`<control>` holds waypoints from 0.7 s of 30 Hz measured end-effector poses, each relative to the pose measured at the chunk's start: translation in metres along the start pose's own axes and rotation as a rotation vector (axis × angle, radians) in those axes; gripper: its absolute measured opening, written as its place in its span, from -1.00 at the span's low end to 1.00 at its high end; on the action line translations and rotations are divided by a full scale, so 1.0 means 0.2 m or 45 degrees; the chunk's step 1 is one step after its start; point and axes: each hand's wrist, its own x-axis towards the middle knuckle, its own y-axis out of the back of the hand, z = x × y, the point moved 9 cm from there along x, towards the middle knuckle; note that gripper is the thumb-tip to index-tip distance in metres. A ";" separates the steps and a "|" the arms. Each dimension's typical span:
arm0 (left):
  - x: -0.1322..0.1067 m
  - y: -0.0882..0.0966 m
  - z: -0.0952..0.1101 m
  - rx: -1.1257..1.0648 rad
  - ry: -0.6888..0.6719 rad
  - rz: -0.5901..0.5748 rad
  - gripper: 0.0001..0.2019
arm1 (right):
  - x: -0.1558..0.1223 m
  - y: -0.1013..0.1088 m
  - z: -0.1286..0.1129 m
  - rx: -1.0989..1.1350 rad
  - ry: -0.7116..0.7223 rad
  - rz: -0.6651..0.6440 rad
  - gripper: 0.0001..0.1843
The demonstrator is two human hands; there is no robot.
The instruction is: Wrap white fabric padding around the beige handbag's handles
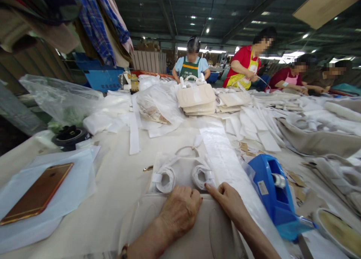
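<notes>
A beige handbag lies in front of me, with its flap toward me. Two strap rolls wrapped in white, a left roll and a right roll, rest at its far side below a thin loop handle. My left hand is closed over the bag's upper edge, its fingers curled under and partly hidden. My right hand grips the same edge farther right, its thumb touching the right roll and its other fingers curled mostly out of sight. A small metal clasp sticks out at the bag's left.
A phone lies on white sheets at left, near a black tape roll. Plastic sleeves and a blue tape dispenser are on the right. Stacked bags stand ahead. Several co-workers work across the table.
</notes>
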 end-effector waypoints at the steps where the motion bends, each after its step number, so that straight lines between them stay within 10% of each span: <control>1: 0.01 0.00 0.01 -0.005 -0.008 -0.023 -0.76 | 0.01 0.00 -0.01 0.015 0.002 0.011 -0.50; 11: 0.04 -0.03 0.02 -0.045 -0.132 -0.278 -0.72 | -0.01 -0.02 -0.06 0.565 0.202 0.070 -0.54; 21: 0.05 -0.06 -0.02 -0.127 -0.049 -0.270 -0.68 | -0.07 0.05 -0.22 -0.061 0.561 0.419 -0.68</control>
